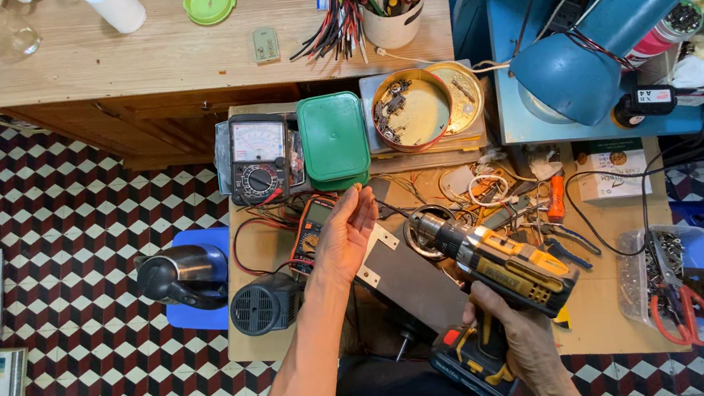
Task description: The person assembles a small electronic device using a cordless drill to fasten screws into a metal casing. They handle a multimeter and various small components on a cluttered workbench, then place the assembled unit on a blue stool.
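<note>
My right hand (516,330) grips the handle of a yellow and black cordless drill (504,267), whose chuck points up and left over a grey metal plate (411,278). My left hand (346,234) is held up over the small wooden table (606,301) with palm open and fingers together, and it pinches something small at the fingertips near the drill's tip. What it pinches is too small to make out. An orange digital multimeter (312,221) lies partly hidden under that hand.
An analog meter (258,157), a green box (333,140) and a round tin of parts (409,110) sit at the back. A blue desk lamp (601,42) hangs on the right. Red-handled scissors (682,310) lie in a clear tray. A kettle (183,277) stands on a blue stool.
</note>
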Available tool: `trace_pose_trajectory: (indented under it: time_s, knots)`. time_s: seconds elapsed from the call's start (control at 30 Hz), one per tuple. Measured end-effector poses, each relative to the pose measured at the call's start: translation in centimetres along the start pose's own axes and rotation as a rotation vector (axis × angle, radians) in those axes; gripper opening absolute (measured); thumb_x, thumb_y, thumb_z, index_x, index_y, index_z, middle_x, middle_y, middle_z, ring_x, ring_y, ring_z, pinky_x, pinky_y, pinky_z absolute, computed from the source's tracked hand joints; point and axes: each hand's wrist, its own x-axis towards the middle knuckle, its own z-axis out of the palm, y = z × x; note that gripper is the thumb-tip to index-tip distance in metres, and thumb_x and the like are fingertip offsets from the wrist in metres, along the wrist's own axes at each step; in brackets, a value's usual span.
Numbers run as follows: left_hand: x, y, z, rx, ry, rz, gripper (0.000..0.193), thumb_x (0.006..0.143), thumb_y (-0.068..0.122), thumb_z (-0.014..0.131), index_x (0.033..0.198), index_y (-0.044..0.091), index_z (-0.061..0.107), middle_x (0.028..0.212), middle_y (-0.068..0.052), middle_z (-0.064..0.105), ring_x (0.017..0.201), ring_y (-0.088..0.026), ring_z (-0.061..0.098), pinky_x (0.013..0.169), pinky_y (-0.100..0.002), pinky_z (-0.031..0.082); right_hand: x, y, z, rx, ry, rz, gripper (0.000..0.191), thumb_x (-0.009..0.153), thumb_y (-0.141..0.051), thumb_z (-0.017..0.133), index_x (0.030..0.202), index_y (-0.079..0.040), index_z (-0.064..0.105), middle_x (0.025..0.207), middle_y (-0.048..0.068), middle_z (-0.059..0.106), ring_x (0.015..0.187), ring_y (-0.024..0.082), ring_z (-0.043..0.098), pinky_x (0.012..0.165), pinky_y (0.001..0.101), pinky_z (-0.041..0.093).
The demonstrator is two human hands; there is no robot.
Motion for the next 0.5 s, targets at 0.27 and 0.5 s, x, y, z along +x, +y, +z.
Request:
trace_pose_trajectory:
  time_s: [0.27, 0.5]
  knots:
    - [0.3, 0.2, -0.4, -0.002, -0.008, 0.021, 0.021, 0.091, 0.010, 0.076, 0.108, -0.001, 0.072, 0.103, -0.011, 0.072, 0.090, -0.017, 0.071, 0.085, -0.027, 0.061, 0.0, -0.1, 2.6, 0.079, -0.024, -0.007, 0.038, 0.082, -0.016, 0.077, 0.113, 0.002, 0.067, 0.100, 0.022, 0.076, 0.067, 0.021, 0.070, 0.057, 0.0336, 0.062]
    - [-0.2, 0.9, -0.5, -0.010, 0.005, 0.000, 0.021, 0.091, 0.012, 0.077, 0.108, 0.000, 0.072, 0.097, -0.008, 0.070, 0.088, -0.016, 0.071, 0.082, -0.026, 0.062, 0.4, -0.1, 4.5, 0.070, -0.056, -0.031, 0.038, 0.083, -0.017, 0.076, 0.115, 0.002, 0.067, 0.105, 0.022, 0.078, 0.066, 0.019, 0.070, 0.056, 0.0310, 0.061]
